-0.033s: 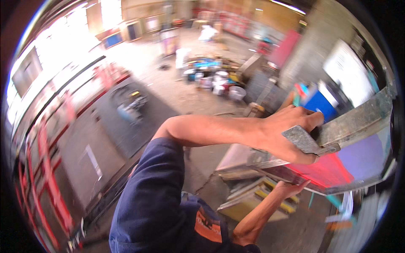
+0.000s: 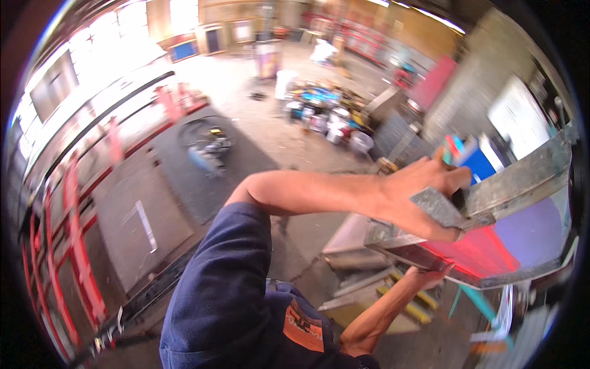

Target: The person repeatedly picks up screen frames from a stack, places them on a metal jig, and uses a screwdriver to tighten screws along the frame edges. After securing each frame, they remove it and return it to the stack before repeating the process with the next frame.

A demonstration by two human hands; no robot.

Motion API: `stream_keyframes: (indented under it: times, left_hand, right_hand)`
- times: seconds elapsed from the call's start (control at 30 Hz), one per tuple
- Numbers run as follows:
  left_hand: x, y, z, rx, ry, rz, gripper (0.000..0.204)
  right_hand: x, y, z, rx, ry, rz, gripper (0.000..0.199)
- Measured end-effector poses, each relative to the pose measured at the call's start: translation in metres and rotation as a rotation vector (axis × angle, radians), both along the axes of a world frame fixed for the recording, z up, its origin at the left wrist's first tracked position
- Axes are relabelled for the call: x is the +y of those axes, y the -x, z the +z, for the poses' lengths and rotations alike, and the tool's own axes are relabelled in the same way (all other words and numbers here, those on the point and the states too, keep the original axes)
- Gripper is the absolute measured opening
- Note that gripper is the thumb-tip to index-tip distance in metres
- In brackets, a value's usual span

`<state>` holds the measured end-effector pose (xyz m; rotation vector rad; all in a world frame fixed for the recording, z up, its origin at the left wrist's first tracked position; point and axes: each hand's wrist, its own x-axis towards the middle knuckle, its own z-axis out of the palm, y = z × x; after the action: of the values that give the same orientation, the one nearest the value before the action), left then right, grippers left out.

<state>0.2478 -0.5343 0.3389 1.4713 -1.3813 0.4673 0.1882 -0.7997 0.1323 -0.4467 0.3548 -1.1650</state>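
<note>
The red-and-purple panel (image 2: 476,249) sat at right of the frame, tilted, in its metal surround. Across its upper side ran a thick grey bar (image 2: 522,175), and I saw the fingers of the left hand (image 2: 421,197) curled around that bar's near end. A flat grey plate (image 2: 437,207) overlapped the knuckles; I couldn't tell what it was fixed to. The right hand (image 2: 427,277) touched the surround's lower edge from beneath, most of its fingers hidden, so I could not tell whether they were closed.

To my mind, good handling meant sharing the load between both hands, leaving the tilt unchanged, and holding the left fingers clear of the plate's edge.

Just beyond the left hand stood a blue object (image 2: 479,165), which I judged tight for those knuckles. Beneath the panel, yellow-striped boards (image 2: 402,307) and a teal bar (image 2: 482,304) would have hampered any lowering. Farther off, cluttered containers (image 2: 335,123) filled the upper middle, a cabled tool (image 2: 209,154) lay on a dark sheet (image 2: 243,169), and red racking (image 2: 80,246) lined the left.
</note>
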Motion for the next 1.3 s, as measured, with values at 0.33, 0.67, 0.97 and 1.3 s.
stream_keyframes:
  times: [0.33, 0.67, 0.97, 1.3]
  left_hand:
    - [0.394, -0.072, 0.048, 0.649, 0.124, 0.065, 0.065]
    - [0.535, 0.136, 0.022, 1.033, -0.235, 0.965, 0.079]
    - [0.566, 0.305, -0.236, 1.037, 0.646, 1.945, 0.044]
    - [0.674, 0.400, -0.375, 1.374, 0.541, 2.117, 0.049]
  right_hand:
    - [0.191, -0.171, -0.020, 0.173, 0.414, 0.565, 0.064]
    - [0.398, -0.246, -0.021, 0.059, 0.996, 0.859, 0.067]
    - [0.602, -0.176, -0.053, 0.119, 1.408, 1.604, 0.090]
    - [0.718, -0.103, -0.194, 0.156, 1.488, 1.822, 0.062]
